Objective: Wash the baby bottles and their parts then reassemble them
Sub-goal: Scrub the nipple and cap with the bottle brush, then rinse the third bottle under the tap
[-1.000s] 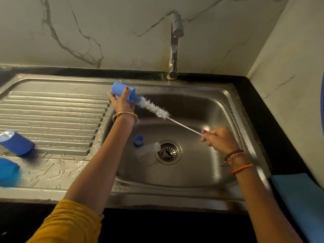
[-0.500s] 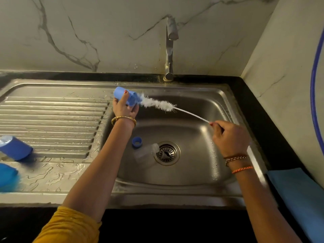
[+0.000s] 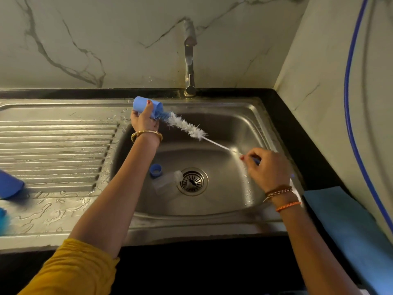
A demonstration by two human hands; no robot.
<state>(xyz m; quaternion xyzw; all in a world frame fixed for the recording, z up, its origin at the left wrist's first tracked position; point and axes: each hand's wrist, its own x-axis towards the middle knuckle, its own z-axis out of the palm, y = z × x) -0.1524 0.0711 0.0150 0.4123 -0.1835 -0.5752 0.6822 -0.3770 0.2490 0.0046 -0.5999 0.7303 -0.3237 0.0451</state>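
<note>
My left hand grips a blue bottle cap over the sink's back left corner, its mouth turned right. A white bottle brush has its tip at the cap's mouth. The brush's wire stem runs down right to my right hand, which pinches the handle. In the steel sink lies a clear baby bottle on its side beside the drain, with a blue collar ring next to it.
A tap stands behind the basin, with no water running. The wet ribbed drainboard on the left bears another blue cap and a blue object at the frame edge. A blue cloth lies on the counter at right.
The brush has slid a little out of the cap and tilted down to the right. My right hand moved right and lower. The left hand kept the cap in place.
</note>
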